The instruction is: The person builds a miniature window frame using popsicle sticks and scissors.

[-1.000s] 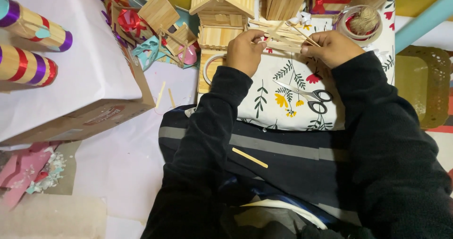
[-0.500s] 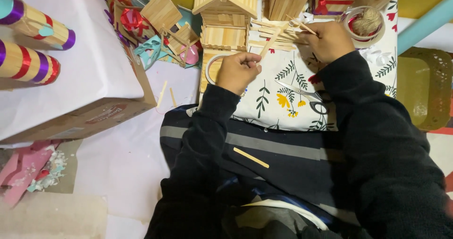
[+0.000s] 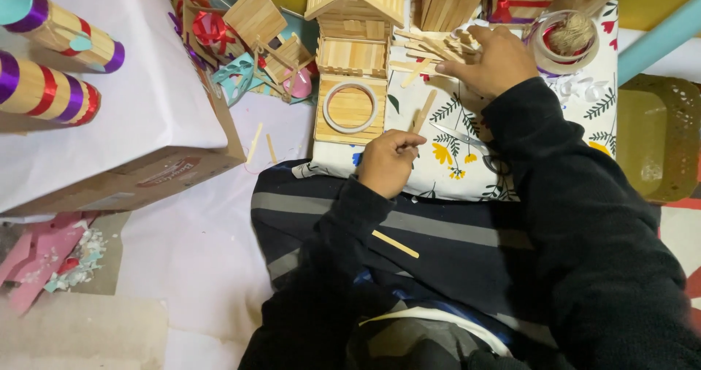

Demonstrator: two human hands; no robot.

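Head view: the left hand (image 3: 387, 164) pinches one wooden craft stick (image 3: 423, 112), its tip pointing to 1 o'clock, lifted for use. At 1 o'clock from it, the right hand (image 3: 493, 62) rests half-closed on the stick pile (image 3: 427, 48), probably steadying it on the flowered cloth (image 3: 467, 167).

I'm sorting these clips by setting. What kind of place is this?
Probably a home craft corner, worked on the floor. A stick house stands by loose sticks, a twine spool and ribboned tubes. The left hand holds one stick.
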